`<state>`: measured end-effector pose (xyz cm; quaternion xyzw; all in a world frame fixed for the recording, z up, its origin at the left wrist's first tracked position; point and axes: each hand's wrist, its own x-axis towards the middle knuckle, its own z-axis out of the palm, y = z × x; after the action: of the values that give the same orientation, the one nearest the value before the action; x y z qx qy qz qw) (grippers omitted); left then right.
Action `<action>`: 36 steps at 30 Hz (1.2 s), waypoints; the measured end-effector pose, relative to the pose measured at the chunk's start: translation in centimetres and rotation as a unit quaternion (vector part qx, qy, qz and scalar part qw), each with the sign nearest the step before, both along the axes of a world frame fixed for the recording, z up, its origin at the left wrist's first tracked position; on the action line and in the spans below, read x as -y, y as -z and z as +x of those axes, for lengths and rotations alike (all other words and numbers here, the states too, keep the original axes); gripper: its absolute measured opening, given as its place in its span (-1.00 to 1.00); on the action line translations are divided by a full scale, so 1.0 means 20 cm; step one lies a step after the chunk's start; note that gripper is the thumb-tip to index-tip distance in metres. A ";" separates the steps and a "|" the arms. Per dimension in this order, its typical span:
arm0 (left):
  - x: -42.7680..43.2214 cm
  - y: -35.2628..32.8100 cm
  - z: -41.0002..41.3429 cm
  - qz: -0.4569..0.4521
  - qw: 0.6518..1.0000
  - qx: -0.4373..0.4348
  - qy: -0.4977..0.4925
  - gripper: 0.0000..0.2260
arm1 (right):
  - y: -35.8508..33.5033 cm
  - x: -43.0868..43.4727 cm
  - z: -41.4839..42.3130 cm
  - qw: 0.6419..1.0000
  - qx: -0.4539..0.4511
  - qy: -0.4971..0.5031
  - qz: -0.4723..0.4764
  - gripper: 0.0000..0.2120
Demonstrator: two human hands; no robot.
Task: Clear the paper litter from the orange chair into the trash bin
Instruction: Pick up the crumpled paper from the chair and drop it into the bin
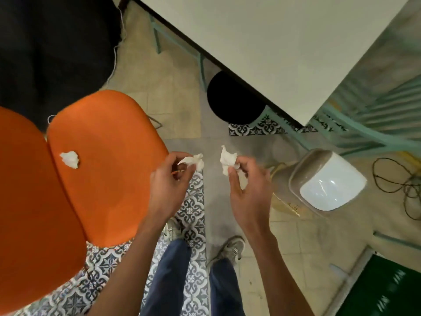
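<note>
**Patterned tiles meet beige beneath white table**

A pale beige tiled floor [173, 92] gives way to a strip of blue-grey patterned tiles [193, 208]. A white tabletop [273, 42] on a teal metal frame [202, 69] crosses the upper right, a round black shape [232, 99] beneath its edge. Black cloth [45, 42] fills the upper left; a dark cable [410, 190] coils at right

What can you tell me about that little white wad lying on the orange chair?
The paper wad is a small, crumpled white lump, tissue-like, with creased folds and ragged edges. It lies loose on the seat of the orange chair, close to the gap between the two orange panels. Only the seat touches it; nothing holds or covers it.
</note>
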<state>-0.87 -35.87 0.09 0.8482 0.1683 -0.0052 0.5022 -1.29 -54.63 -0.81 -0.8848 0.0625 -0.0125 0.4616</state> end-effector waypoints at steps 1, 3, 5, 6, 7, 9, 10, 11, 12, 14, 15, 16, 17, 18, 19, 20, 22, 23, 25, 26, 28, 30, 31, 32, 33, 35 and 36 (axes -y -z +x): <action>0.05 0.00 -0.01 0.002 1.000 -0.003 0.013 -0.85 | 0.00 0.06 -0.02 1.000 0.001 0.011 -0.008 -0.86; 0.17 0.01 -0.03 0.002 0.999 -0.008 0.039 -0.82 | -0.01 0.21 -0.07 0.999 0.011 0.037 -0.013 -0.88; 0.35 0.01 -0.04 0.005 0.997 -0.002 0.080 -0.80 | 0.01 0.42 -0.13 0.997 0.018 0.079 -0.003 -0.90; 0.42 0.01 -0.05 0.002 0.996 -0.002 0.095 -0.79 | 0.03 0.49 -0.15 0.996 0.014 0.093 0.002 -0.89; 0.48 0.01 -0.05 -0.001 0.994 -0.004 0.109 -0.78 | 0.05 0.56 -0.17 0.994 0.007 0.106 0.001 -0.89; 0.63 0.02 -0.04 -0.002 0.991 -0.012 0.137 -0.78 | 0.09 0.71 -0.22 0.991 0.001 0.130 -0.012 -0.88; 0.70 0.03 -0.04 -0.001 0.989 -0.016 0.149 -0.78 | 0.12 0.78 -0.24 0.990 -0.001 0.141 -0.021 -0.89; 0.75 0.04 -0.03 0.000 0.987 -0.020 0.160 -0.78 | 0.14 0.83 -0.25 0.988 -0.002 0.153 -0.030 -0.89; 0.82 0.06 -0.02 -0.002 0.985 -0.026 0.172 -0.78 | 0.16 0.89 -0.26 0.985 -0.004 0.167 -0.040 -0.90; 0.93 0.09 0.00 -0.003 0.981 -0.035 0.190 -0.78 | 0.22 1.00 -0.27 0.981 -0.003 0.182 -0.061 -0.92; 0.99 0.11 0.02 -0.005 0.979 -0.039 0.199 -0.78 | 0.26 1.06 -0.28 0.980 -0.005 0.187 -0.068 -0.93; 1.02 0.12 0.03 -0.006 0.978 -0.041 0.204 -0.78 | 0.30 1.10 -0.28 0.979 -0.008 0.190 -0.071 -0.94; 1.07 0.14 0.04 -0.005 0.977 -0.044 0.210 -0.78 | 0.34 1.14 -0.28 0.978 -0.012 0.194 -0.071 -0.94; 1.10 0.15 0.05 -0.004 0.975 -0.046 0.216 -0.78 | 0.38 1.17 -0.28 0.978 -0.014 0.197 -0.070 -0.93; 1.13 0.17 0.06 -0.005 0.974 -0.047 0.224 -0.77 | 0.41 1.20 -0.27 0.977 -0.012 0.201 -0.071 -0.91; 1.15 0.18 0.07 -0.006 0.972 -0.046 0.229 -0.77 | 0.44 1.22 -0.27 0.976 -0.010 0.205 -0.070 -0.89; 1.19 0.21 0.09 -0.011 0.971 -0.042 0.236 -0.77 | 0.51 1.24 -0.24 0.975 -0.015 0.210 -0.065 -0.87; 1.20 0.22 0.10 -0.012 0.971 -0.040 0.237 -0.77 | 0.53 1.24 -0.22 0.976 -0.019 0.207 -0.065 -0.87; 1.22 0.25 0.10 -0.006 0.969 -0.044 0.244 -0.79 | 0.59 1.25 -0.17 0.977 -0.025 0.195 -0.078 -0.87; 1.22 0.27 0.10 0.002 0.967 -0.046 0.251 -0.79 | 0.63 1.25 -0.15 0.978 -0.032 0.187 -0.088 -0.86; 1.22 0.30 0.10 0.016 0.964 -0.046 0.262 -0.77 | 0.66 1.25 -0.11 0.978 -0.059 0.176 -0.100 -0.85; 1.22 0.34 0.10 0.030 0.960 -0.039 0.276 -0.77 | 0.69 1.25 -0.09 0.975 -0.075 0.178 -0.113 -0.86; 1.23 0.35 0.10 0.037 0.958 -0.034 0.283 -0.77 | 0.70 1.25 -0.08 0.974 -0.076 0.180 -0.118 -0.86; 1.23 0.37 0.10 0.045 0.956 -0.030 0.290 -0.78 | 0.70 1.25 -0.07 0.974 -0.077 0.178 -0.119 -0.85; 1.24 0.39 0.11 0.050 0.954 -0.027 0.295 -0.78 | 0.71 1.25 -0.06 0.975 -0.081 0.173 -0.116 -0.83; 1.26 0.43 0.13 0.056 0.952 -0.027 0.300 -0.78 | 0.70 1.25 -0.05 0.977 -0.099 0.154 -0.113 -0.74; 1.28 0.45 0.14 0.058 0.951 -0.026 0.302 -0.78 | 0.69 1.26 -0.04 0.977 -0.107 0.144 -0.114 -0.70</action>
<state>1.97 -61.48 -8.88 0.8864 -0.0827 -0.1694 0.4228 -2.17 -79.75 -14.71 -0.9097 0.2366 0.0091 0.3412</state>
